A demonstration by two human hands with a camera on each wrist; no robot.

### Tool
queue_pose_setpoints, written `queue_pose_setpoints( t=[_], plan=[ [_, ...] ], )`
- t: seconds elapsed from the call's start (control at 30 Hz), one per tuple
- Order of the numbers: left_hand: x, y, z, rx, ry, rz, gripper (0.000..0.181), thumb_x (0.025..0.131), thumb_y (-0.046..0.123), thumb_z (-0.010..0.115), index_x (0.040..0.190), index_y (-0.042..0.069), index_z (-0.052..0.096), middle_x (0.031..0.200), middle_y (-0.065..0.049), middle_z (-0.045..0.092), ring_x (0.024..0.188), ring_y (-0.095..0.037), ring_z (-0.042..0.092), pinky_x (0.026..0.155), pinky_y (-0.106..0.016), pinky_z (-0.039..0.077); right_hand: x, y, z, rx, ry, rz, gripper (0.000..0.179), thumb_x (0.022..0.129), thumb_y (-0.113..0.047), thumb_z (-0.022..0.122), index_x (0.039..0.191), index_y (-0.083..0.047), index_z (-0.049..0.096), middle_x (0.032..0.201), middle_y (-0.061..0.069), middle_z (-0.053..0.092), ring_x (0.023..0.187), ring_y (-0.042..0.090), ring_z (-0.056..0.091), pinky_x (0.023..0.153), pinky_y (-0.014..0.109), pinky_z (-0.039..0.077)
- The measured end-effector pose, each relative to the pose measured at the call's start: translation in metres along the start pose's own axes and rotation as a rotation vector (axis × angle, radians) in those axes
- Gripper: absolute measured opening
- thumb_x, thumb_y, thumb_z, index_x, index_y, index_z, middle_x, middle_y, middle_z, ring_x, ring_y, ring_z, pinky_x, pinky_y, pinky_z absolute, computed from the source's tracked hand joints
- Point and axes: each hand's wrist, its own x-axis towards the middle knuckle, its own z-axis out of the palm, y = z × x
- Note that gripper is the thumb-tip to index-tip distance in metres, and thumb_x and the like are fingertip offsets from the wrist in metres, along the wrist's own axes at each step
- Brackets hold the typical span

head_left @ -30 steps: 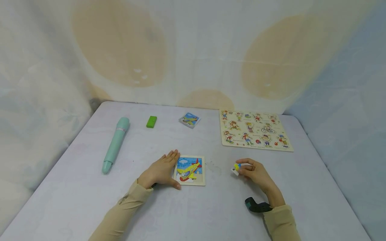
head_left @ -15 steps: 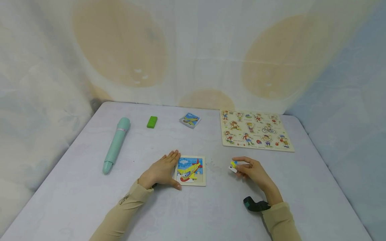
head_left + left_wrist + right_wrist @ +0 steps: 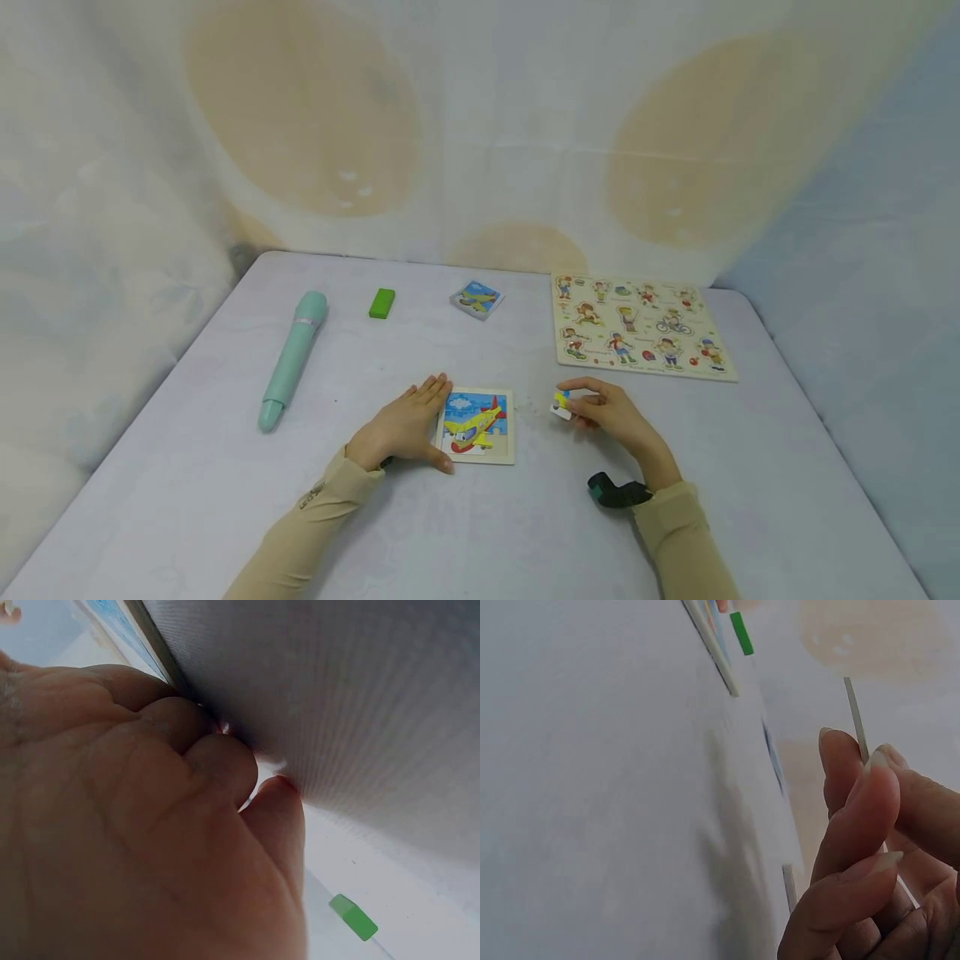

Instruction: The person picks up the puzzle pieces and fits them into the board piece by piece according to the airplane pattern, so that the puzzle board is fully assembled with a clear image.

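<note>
A small square jigsaw puzzle [image 3: 511,429] with a wooden frame lies mid-table, showing a yellow airplane on blue; bare wood shows at its lower right. My left hand [image 3: 401,427] rests along its left edge, fingers extended and thumb spread near the lower corner. In the left wrist view the puzzle's frame edge [image 3: 154,645] runs beside the fingers. To the right of the puzzle, my right hand [image 3: 618,421] pinches a yellow, blue and white puzzle piece [image 3: 560,407] between thumb and fingers, raised over the table. Edge-on, the thin piece [image 3: 856,712] sticks up from the fingertips in the right wrist view.
A picture card [image 3: 477,298] with the same airplane lies behind the puzzle. Farther right is a large wooden board [image 3: 645,325] with figures of children. A green block [image 3: 382,303] and a mint-green microphone-shaped cylinder [image 3: 292,362] lie to the left. Curtains surround the table.
My right hand has moved left with the puzzle piece, closer to the puzzle, and the piece has tilted a little. My left hand has stayed at the puzzle's edge.
</note>
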Motion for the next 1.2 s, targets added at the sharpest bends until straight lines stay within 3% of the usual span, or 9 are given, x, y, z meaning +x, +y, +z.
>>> queue_pose_setpoints(
  t=[0.2,0.47,0.9,1.2],
  plan=[
    [0.001,0.001,0.001,0.02,0.001,-0.001,0.125,0.064,0.058,0.083,0.153,-0.001,0.017,0.163,-0.015,0.012,0.152,-0.029,0.01,0.124,-0.048,0.015,0.011,-0.013,0.014,0.012,-0.054,-0.049,0.037,0.095,-0.015,0.061,0.129,0.001,0.057,0.067,-0.003,0.061,0.059,0.01,0.053,0.055,0.022,0.042],
    [-0.001,-0.003,0.002,0.008,0.021,-0.003,0.126,0.064,0.059,0.083,0.153,-0.002,0.018,0.162,-0.017,0.013,0.152,-0.031,0.011,0.123,-0.049,0.016,0.017,-0.017,0.028,0.001,-0.086,-0.043,0.035,0.095,-0.016,0.061,0.127,0.0,0.058,0.066,-0.003,0.06,0.058,0.01,0.053,0.054,0.022,0.045],
    [0.0,-0.003,0.003,0.003,0.02,0.002,0.125,0.064,0.058,0.083,0.153,-0.002,0.019,0.162,-0.017,0.013,0.152,-0.031,0.011,0.123,-0.049,0.016,0.017,-0.018,0.052,-0.04,-0.234,-0.029,0.031,0.096,-0.013,0.059,0.125,-0.003,0.061,0.062,-0.002,0.056,0.053,0.01,0.05,0.051,0.02,0.044],
    [0.0,0.0,0.001,-0.005,0.014,0.005,0.125,0.063,0.057,0.084,0.153,-0.002,0.019,0.162,-0.017,0.013,0.152,-0.031,0.011,0.123,-0.049,0.016,0.015,-0.02,0.063,-0.088,-0.24,-0.029,0.029,0.093,-0.017,0.064,0.119,-0.004,0.061,0.058,-0.003,0.051,0.054,0.01,0.046,0.053,0.021,0.041]
  ],
)
